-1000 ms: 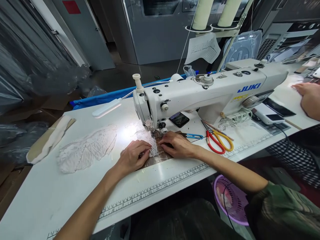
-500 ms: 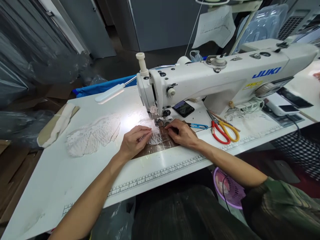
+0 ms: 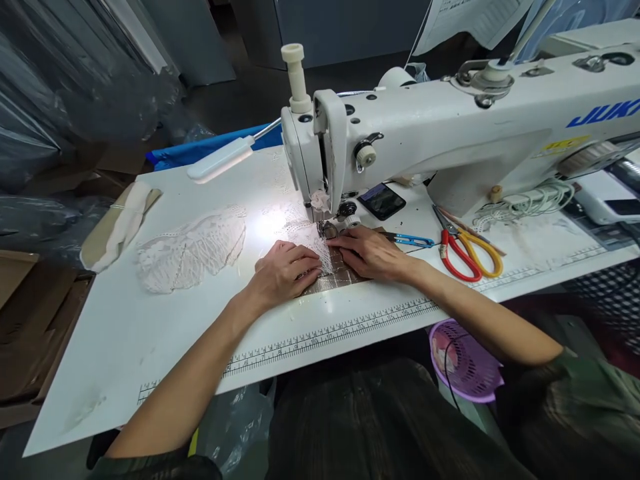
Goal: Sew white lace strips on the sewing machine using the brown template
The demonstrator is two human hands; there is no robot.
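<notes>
Near the front edge of the desk [image 3: 120, 347], white lace [image 3: 307, 235] at the sewing machine [image 3: 420, 130] is flanked by the loosely curled left hand [image 3: 285, 273] and right hand [image 3: 369, 255], any pinch being hidden.

A mottled dark-green sleeve [image 3: 593, 400] stops well behind the right hand [image 3: 367, 253]; a dark cuff [image 3: 160, 465] sits behind the left hand [image 3: 287, 272]; between, a blackish, faintly streaked garment front [image 3: 370, 427].
</notes>
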